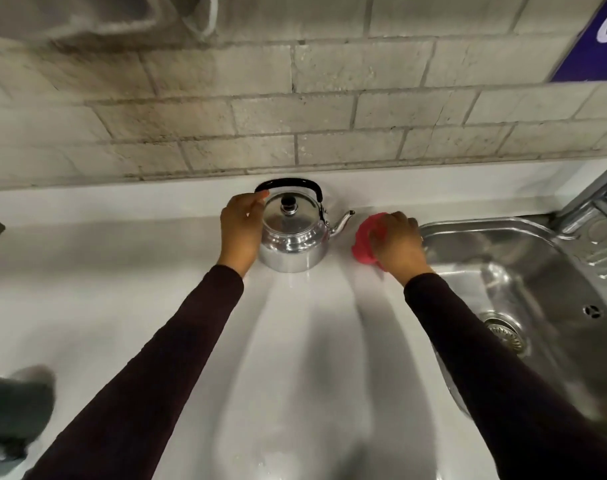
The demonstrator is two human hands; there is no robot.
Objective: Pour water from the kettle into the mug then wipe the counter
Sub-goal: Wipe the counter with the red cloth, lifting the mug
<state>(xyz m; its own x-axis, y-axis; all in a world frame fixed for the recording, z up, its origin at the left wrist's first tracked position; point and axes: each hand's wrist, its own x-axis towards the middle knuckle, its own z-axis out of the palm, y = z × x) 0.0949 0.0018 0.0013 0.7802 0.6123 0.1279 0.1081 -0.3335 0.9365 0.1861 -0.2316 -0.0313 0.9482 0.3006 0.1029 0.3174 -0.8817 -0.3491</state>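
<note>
Wiping is what this moment looks like: the right hand (395,242) is pressing down on a bunched pink cloth (364,242), fingers curled over the top of it, flat against the white counter (156,271) just beside the rim of the steel sink (523,244). Meanwhile the left hand (241,230) is resting against the side of the kettle (293,237), fingers curved around the body with the fingertips (262,195) reaching up to the near end of the black handle; whether it is truly gripping or only steadying is hard to tell. That placement is making sense, probably bracing or getting ready to shift the kettle so the cloth can reach the patch under the spout. The kettle itself is sitting upright near the back of the counter, close to the brick wall (295,116), polished and shiny, lid on with a dark knob, handle arching over the back, thin spout pointing right toward the cloth. A wet sheen is showing on the counter in front of it. No mug is clearly showing; a blurred grey shape at the lower left edge cannot be identified.
</note>
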